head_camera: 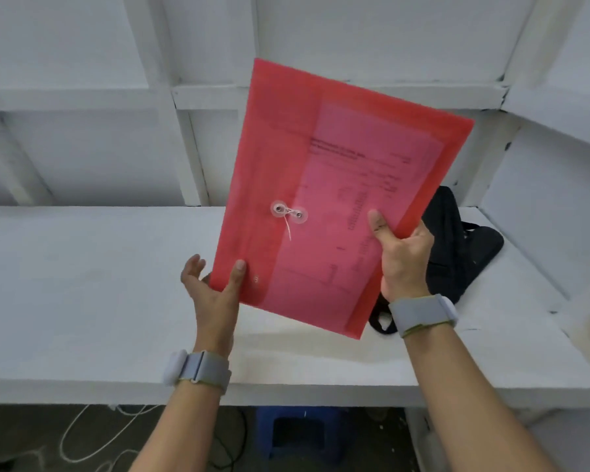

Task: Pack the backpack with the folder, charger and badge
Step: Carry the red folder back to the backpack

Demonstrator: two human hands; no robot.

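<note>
- While the red folder (338, 199) is pinched at its lower corners by the fingers of the left hand (215, 291) and right hand (404, 264), it is held above the table (82, 284).
- The backpack (457, 247), behind the right fingers, looks unopened; the folder is best slid in edge-first.

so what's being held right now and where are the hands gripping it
The red folder, held up above the shelf. The left hand pinches its lower left corner; the right hand grips its right edge near the bottom, thumb on the front.

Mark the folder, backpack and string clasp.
folder (321, 137), head view, upper flap.
backpack (457, 247), head view, black body right of the folder.
string clasp (289, 212), head view, string between the two discs.
</note>
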